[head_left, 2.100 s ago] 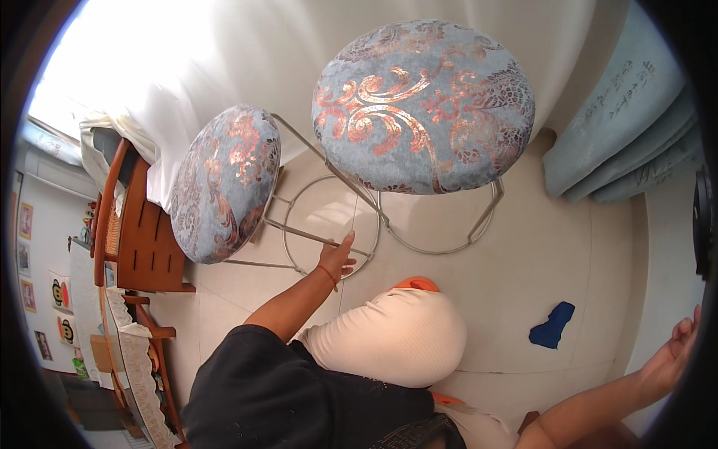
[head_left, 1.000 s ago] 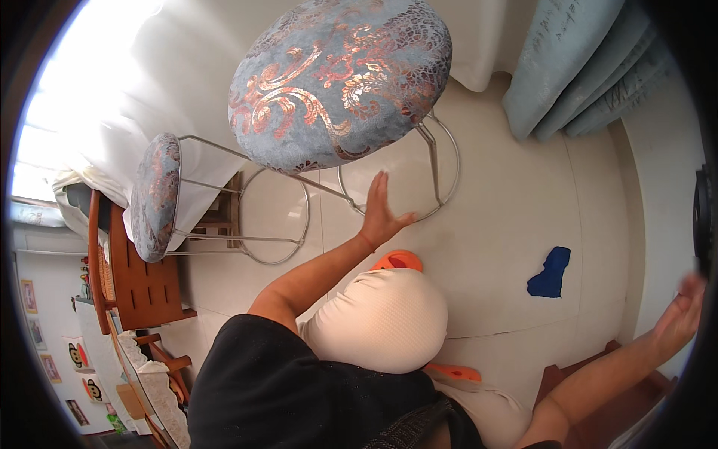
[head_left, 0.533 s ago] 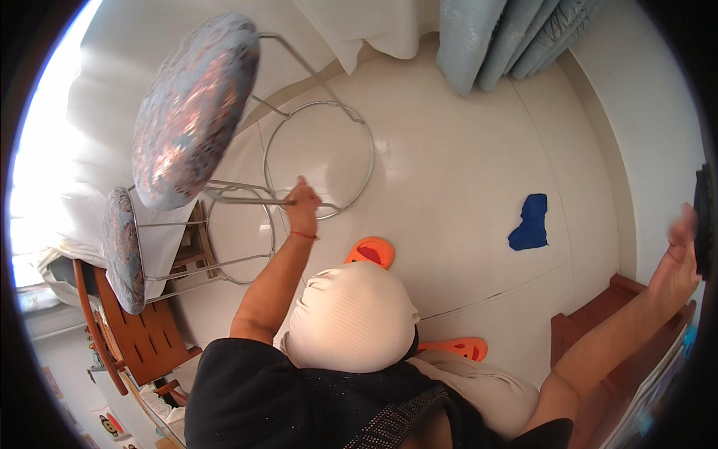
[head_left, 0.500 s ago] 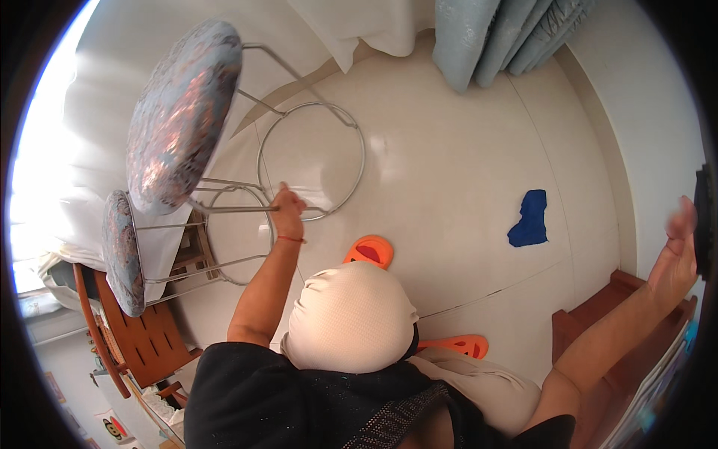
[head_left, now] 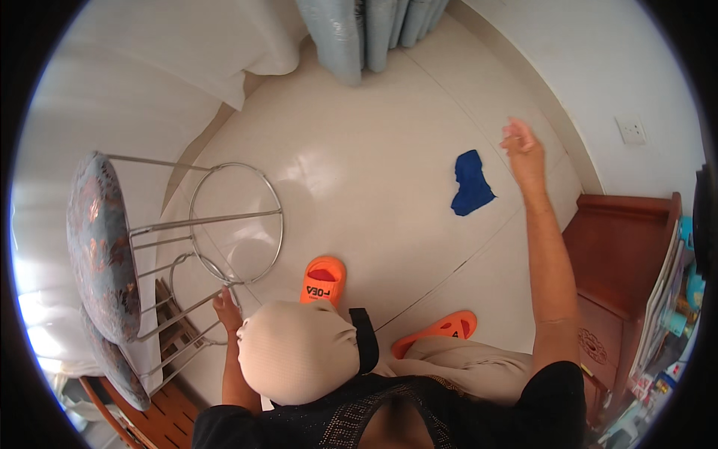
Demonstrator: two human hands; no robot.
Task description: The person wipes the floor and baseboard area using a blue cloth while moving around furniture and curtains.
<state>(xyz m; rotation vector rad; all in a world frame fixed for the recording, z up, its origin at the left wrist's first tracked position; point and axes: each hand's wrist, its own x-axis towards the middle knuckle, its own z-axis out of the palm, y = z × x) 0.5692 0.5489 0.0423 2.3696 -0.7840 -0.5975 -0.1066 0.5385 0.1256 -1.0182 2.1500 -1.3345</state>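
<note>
Grip at the left hand (head_left: 230, 308) meets a leg (head_left: 179, 317) of the padded stool (head_left: 103, 247), close to the stool's base ring (head_left: 282, 217); it seems to touch the metal, but its fingers are too hidden to tell whether they wrap the tube or merely rest against it. Well to the right of the padded stool, the right hand (head_left: 523, 146) is held out beyond a blue cloth (head_left: 471, 183), loosely half-spread, with nothing visible in it. The padded stool's seat partly overlaps the second stool (head_left: 120, 367) in view, and whether their frames touch is unclear. For good control, I would close the left fingers fully around the leg, thumb opposite, and apply slow, even force. Such a low hold probably governs the ring better than the bulky seat, so sudden pulls could tip it; the right palm on the padded stool's seat rim would steady it. Knuckles are best kept out of the gap beside the second stool, where tubes might pinch, and the orange slipper (head_left: 324, 278), just right of the padded stool's ring, deserves clearance too.
</note>
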